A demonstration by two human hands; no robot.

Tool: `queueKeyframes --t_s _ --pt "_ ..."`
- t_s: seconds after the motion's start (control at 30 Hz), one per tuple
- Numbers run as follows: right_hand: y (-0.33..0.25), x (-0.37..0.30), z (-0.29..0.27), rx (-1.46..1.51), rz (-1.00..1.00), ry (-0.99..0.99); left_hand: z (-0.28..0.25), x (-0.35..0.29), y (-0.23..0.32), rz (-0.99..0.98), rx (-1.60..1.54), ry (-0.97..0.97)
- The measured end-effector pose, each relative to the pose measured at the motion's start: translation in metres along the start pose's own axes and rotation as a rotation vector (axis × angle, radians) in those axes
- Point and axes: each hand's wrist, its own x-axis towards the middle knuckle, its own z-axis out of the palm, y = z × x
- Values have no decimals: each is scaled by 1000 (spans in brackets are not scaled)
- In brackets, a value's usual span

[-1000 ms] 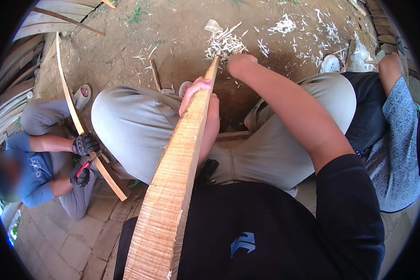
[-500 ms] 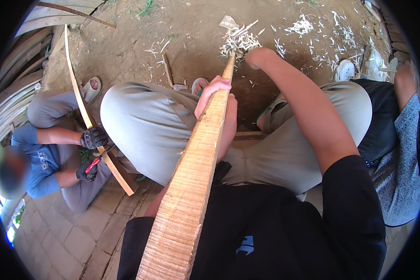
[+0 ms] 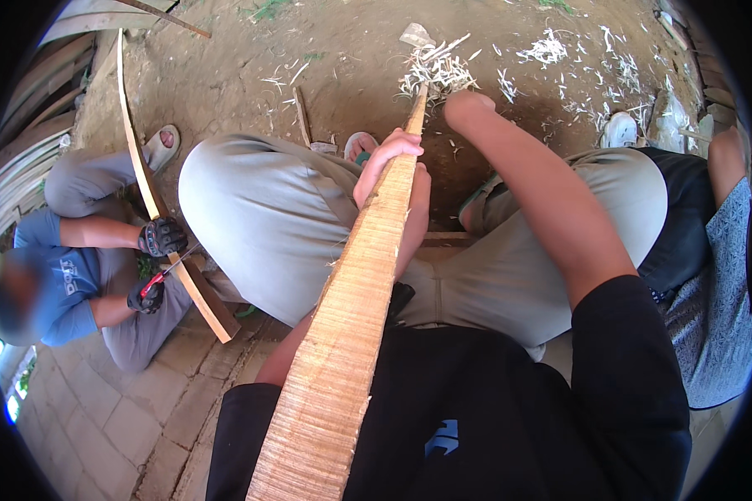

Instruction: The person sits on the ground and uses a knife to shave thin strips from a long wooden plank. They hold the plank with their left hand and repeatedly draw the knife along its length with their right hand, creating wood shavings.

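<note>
A long wooden board point(image 3: 338, 334) runs from the bottom edge up between my knees, its far end narrowing to a tip. My left hand point(image 3: 386, 159) is wrapped round the narrow part, fingers lying over its left edge. Close to the tip, on its right side, is my right hand point(image 3: 469, 103). It points away and down, so its fingers and anything in them are hidden. A pile of pale wood shavings point(image 3: 439, 67) lies on the ground just past the tip.
At left a seated person in dark gloves point(image 3: 163, 237) works a red-handled tool point(image 3: 152, 284) on another long strip of wood point(image 3: 136, 159). Another person's patterned clothing point(image 3: 718, 309) shows at right. More shavings point(image 3: 547, 48) and a small stick point(image 3: 302, 115) lie on the dirt.
My hands and the board's tip appear slightly to the right, with only a small shift of the whole view. The co-worker's red-handled tool has moved up and left along the strip.
</note>
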Motion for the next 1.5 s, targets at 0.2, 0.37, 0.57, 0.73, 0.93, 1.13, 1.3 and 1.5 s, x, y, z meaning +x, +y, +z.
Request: queueKeyframes --t_s 0.2,0.37,0.57,0.73,0.93,1.13,1.3,1.5 --pt "21 31 9 -26 -72 43 2 1 7 -21 4 7" --pt "10 38 15 86 7 126 2 0 -2 21 32 18" --pt "11 41 15 145 -5 163 0 1 -8 78 55 -26" --pt "16 31 -1 66 -50 73 2 0 1 -13 67 -47" --pt "14 45 15 176 51 135 5 3 4 -15 13 -10" --pt "11 23 -7 54 -66 75 0 0 7 -85 2 -9" --pt "14 19 -17 75 -25 6 3 -1 9 -118 -9 -37" --pt "12 27 12 178 -18 179 0 -4 1 -20 56 -33"
